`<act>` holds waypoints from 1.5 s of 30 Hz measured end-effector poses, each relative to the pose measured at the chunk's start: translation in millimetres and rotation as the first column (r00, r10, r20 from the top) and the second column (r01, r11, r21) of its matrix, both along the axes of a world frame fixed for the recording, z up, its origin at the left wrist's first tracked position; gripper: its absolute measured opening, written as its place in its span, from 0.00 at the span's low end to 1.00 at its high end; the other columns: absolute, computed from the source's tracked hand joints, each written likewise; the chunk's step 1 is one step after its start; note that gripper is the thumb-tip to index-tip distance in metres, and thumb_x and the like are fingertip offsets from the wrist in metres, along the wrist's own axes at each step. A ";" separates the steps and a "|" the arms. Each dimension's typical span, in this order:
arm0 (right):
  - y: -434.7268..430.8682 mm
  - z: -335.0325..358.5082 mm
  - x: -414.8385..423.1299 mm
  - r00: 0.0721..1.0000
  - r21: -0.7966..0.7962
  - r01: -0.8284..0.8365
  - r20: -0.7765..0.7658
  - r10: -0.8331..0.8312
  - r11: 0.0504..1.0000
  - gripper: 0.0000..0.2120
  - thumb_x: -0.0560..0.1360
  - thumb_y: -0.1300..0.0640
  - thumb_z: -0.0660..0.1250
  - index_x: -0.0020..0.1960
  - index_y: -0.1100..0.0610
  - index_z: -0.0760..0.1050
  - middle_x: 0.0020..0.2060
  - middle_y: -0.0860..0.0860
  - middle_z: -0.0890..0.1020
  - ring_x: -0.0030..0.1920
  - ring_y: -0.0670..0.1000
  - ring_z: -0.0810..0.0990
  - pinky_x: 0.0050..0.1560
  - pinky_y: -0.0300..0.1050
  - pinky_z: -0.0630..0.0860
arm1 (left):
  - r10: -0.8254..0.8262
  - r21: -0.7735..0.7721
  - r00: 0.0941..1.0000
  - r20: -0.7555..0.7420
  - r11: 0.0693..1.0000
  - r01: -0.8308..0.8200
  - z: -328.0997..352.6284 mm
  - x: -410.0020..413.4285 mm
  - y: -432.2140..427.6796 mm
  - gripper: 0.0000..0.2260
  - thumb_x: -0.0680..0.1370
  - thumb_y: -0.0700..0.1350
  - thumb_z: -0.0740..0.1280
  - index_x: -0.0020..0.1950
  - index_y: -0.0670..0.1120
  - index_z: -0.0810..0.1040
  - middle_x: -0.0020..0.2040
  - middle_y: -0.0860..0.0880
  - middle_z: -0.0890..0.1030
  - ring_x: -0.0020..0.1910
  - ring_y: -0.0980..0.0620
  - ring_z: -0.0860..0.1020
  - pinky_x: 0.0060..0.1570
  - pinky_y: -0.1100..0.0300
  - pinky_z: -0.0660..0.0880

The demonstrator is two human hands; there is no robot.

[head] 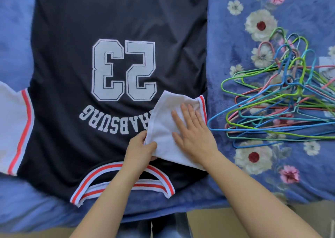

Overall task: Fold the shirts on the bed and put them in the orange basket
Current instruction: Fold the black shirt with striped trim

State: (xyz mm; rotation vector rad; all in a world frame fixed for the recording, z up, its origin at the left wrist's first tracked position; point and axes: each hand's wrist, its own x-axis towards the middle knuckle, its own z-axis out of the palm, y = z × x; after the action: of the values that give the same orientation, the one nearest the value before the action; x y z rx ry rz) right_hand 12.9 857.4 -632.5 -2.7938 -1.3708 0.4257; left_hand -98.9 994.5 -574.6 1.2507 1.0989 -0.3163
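A dark navy jersey (76,29) with a white "23" and white lettering lies flat on the bed, its striped collar (101,176) nearest me. Its white right sleeve (168,107) is folded inward over the dark body. My left hand (140,148) pinches the near corner of that sleeve. My right hand (193,129) lies flat on the sleeve with straight fingers, pressing it down. The other white sleeve (12,129), edged in red, is spread out at the left. No orange basket is in view.
A heap of several coloured wire hangers (282,96) lies on the blue flowered bedspread (253,165) just right of the jersey. The bed's near edge runs along the bottom, with floor (208,225) below it.
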 end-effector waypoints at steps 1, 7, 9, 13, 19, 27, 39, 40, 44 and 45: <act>1.3 -2.4 -2.1 1.000 -0.027 0.006 -0.004 -0.006 1.000 0.29 0.75 0.48 0.54 0.73 0.57 0.59 0.71 0.64 0.65 0.71 0.64 0.65 0.72 0.55 0.52 | -0.028 0.100 1.000 -0.013 0.995 0.029 -1.6 -5.6 4.7 0.13 0.73 0.34 0.61 0.48 0.51 0.78 0.43 0.48 0.84 0.45 0.48 0.82 0.46 0.51 0.81; 33.1 11.6 -31.2 0.986 0.041 0.126 -0.113 -0.121 0.991 0.31 0.72 0.53 0.54 0.74 0.58 0.57 0.72 0.65 0.63 0.73 0.60 0.54 0.73 0.51 0.46 | -0.214 0.375 0.974 -0.074 0.899 0.226 -0.4 -25.0 14.9 0.14 0.75 0.40 0.65 0.58 0.53 0.76 0.43 0.57 0.79 0.36 0.57 0.78 0.37 0.67 0.73; 40.3 8.8 -41.9 0.983 0.006 0.125 -0.133 -0.123 0.992 0.30 0.75 0.50 0.53 0.76 0.55 0.55 0.74 0.63 0.60 0.74 0.59 0.51 0.72 0.53 0.48 | -0.251 0.376 0.965 -0.070 0.890 0.258 -3.0 -30.2 19.0 0.16 0.75 0.40 0.65 0.61 0.52 0.76 0.44 0.57 0.79 0.35 0.58 0.78 0.38 0.67 0.73; 68.0 19.7 -56.0 0.937 -0.045 0.298 -0.178 -0.301 0.953 0.32 0.71 0.52 0.53 0.75 0.59 0.59 0.74 0.63 0.58 0.74 0.63 0.55 0.73 0.58 0.52 | -0.082 0.503 0.996 -0.014 0.861 0.078 2.4 -48.0 46.6 0.14 0.74 0.38 0.65 0.58 0.49 0.78 0.44 0.56 0.78 0.34 0.61 0.75 0.39 0.74 0.70; 134.7 41.8 -88.4 0.943 0.123 0.207 -0.291 -0.164 0.971 0.31 0.70 0.55 0.52 0.71 0.64 0.65 0.72 0.62 0.64 0.73 0.61 0.60 0.73 0.56 0.54 | 0.580 0.779 0.812 0.066 0.479 -0.405 11.2 -110.0 125.3 0.22 0.72 0.37 0.67 0.65 0.42 0.70 0.64 0.46 0.68 0.64 0.44 0.65 0.66 0.50 0.63; 189.3 25.6 -98.6 0.919 -0.100 -0.313 -0.284 0.275 0.944 0.30 0.79 0.42 0.51 0.76 0.37 0.40 0.77 0.51 0.36 0.75 0.57 0.33 0.72 0.54 0.33 | 0.927 0.195 0.371 0.049 0.355 -0.914 -1.0 -167.4 215.2 0.16 0.73 0.44 0.72 0.58 0.41 0.76 0.58 0.44 0.80 0.55 0.48 0.80 0.48 0.59 0.76; 194.2 24.6 -94.0 0.893 -0.234 -0.346 -0.380 0.242 0.909 0.29 0.80 0.40 0.48 0.73 0.34 0.34 0.69 0.45 0.24 0.71 0.52 0.23 0.71 0.53 0.28 | 0.484 0.586 0.709 0.512 0.407 -0.701 40.3 -147.6 226.6 0.14 0.70 0.35 0.68 0.49 0.53 0.79 0.47 0.60 0.82 0.45 0.69 0.78 0.49 0.69 0.73; 193.9 24.5 -94.5 0.893 -0.227 -0.345 -0.378 0.244 0.911 0.29 0.80 0.40 0.48 0.73 0.34 0.34 0.69 0.45 0.24 0.70 0.51 0.23 0.70 0.52 0.28 | 0.351 0.671 0.790 0.502 0.418 -0.612 39.4 -143.8 220.4 0.11 0.70 0.36 0.67 0.46 0.51 0.81 0.44 0.54 0.83 0.41 0.70 0.77 0.44 0.72 0.73; 192.2 24.3 -96.0 0.903 -0.116 -0.302 -0.352 0.245 0.946 0.29 0.79 0.44 0.53 0.76 0.39 0.45 0.75 0.47 0.33 0.73 0.51 0.29 0.74 0.51 0.33 | -0.585 0.981 0.808 0.066 0.185 0.054 5.0 -146.8 203.7 0.06 0.67 0.34 0.58 0.33 0.42 0.72 0.58 0.35 0.79 0.61 0.46 0.74 0.61 0.50 0.70; 189.5 24.6 -96.8 0.915 -0.048 -0.288 -0.307 0.261 0.956 0.27 0.77 0.47 0.55 0.76 0.43 0.55 0.77 0.49 0.43 0.76 0.52 0.35 0.75 0.51 0.39 | -0.719 0.974 0.693 -0.054 0.116 0.195 -8.4 -152.2 200.8 0.07 0.64 0.33 0.58 0.33 0.44 0.70 0.67 0.38 0.73 0.70 0.44 0.66 0.67 0.47 0.63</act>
State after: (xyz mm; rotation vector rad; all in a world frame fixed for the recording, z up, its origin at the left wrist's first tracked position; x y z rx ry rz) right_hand -83.9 1046.9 -607.9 -2.4665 -1.7066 0.8965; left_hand -251.1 1195.3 -583.0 2.6832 0.2812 0.2643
